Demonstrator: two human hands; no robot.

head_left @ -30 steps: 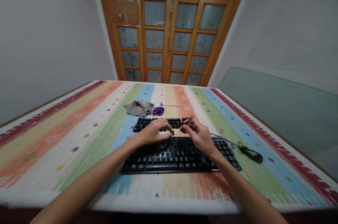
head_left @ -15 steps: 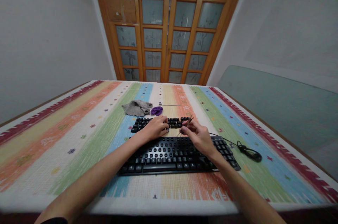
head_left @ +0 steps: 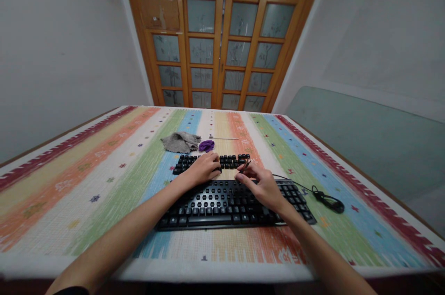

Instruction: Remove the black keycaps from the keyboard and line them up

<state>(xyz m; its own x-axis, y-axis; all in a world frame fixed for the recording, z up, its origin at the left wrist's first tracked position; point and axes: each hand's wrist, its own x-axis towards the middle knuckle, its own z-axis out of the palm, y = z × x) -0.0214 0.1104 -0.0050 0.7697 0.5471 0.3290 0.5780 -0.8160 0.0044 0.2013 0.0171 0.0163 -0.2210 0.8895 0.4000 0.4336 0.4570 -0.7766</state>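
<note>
A black keyboard (head_left: 215, 207) lies in front of me, with bare switch posts showing across its upper left and keycaps still on the front row and right side. Behind it, loose black keycaps (head_left: 229, 161) are laid out in rows on the cloth. My left hand (head_left: 205, 167) rests over these rows, fingers curled down with a keycap at the fingertips. Above the keyboard's back edge, my right hand (head_left: 259, 181) pinches a slim dark tool (head_left: 245, 166) between thumb and fingers. Its exact kind is too small to tell.
A crumpled grey cloth (head_left: 180, 142) and a purple bundle (head_left: 206, 146) lie beyond the keycaps, beside a thin rod (head_left: 225, 138). The coiled keyboard cable (head_left: 328, 202) sits at the right. A striped tablecloth (head_left: 114, 193) covers the table.
The slim tool in my right hand has tilted lower, and that hand has shifted slightly down. My left hand has moved only a little, staying over the loose keycaps.
</note>
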